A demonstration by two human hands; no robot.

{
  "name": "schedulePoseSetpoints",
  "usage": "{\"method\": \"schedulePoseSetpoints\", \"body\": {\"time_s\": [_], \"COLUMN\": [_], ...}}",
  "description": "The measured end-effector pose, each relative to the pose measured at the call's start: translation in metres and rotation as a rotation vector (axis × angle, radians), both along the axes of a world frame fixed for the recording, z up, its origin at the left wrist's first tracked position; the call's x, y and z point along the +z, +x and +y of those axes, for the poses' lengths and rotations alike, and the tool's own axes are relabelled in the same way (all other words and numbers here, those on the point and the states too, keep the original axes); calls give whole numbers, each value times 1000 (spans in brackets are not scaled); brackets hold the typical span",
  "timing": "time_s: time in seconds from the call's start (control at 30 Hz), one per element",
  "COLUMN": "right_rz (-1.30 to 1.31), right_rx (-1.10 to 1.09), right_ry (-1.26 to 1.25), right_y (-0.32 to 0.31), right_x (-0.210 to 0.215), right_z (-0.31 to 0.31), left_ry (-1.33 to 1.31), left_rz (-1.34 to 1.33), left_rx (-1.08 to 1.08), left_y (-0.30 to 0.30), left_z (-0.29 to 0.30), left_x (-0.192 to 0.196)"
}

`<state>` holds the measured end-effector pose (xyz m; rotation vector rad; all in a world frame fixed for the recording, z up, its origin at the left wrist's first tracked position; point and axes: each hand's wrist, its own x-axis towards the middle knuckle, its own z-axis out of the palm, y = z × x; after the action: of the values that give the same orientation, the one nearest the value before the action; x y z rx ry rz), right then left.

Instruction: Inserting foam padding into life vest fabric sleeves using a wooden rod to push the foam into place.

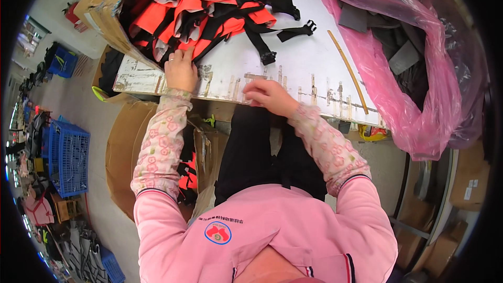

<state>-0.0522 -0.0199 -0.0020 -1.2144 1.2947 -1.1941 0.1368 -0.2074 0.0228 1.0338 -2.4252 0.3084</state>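
Note:
A heap of orange and black fabric pieces (183, 13) with black straps and plastic buckles spills from a cardboard box onto the white table (298, 55). At the heap's near edge, my left hand (181, 72) has its fingers closed on an orange and black strapped piece (201, 47); part of the fingertips is hidden in the fabric. My right hand (270, 97) hovers by the table's worn front edge, fingers loosely bent and apart, nothing in them. Several straps with black buckles (268, 57) lie beyond it.
A large cardboard box (107, 13) stands at the left. A wooden stick (348, 71) lies on the table's right. A pink plastic bag (435, 94) holds dark grey pieces. Below left is an open carton (128, 149); blue crates (68, 157) stand farther off.

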Motion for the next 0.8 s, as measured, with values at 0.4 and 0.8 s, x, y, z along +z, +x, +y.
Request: {"method": "schedulePoseSetpoints", "body": {"time_s": [0.4,0.8], "right_rz": [-166,77], "right_rx": [-474,-640], "right_ry": [-41,16], "right_y": [-91,-126], "right_x": [30,-5], "right_z": [91,103], "left_ry": [1466,2231], "left_rz": [1154,910], "left_rx": [-749,-571], "left_y": [-94,-177], "left_z": [101,158], "left_x": [53,-51]}}
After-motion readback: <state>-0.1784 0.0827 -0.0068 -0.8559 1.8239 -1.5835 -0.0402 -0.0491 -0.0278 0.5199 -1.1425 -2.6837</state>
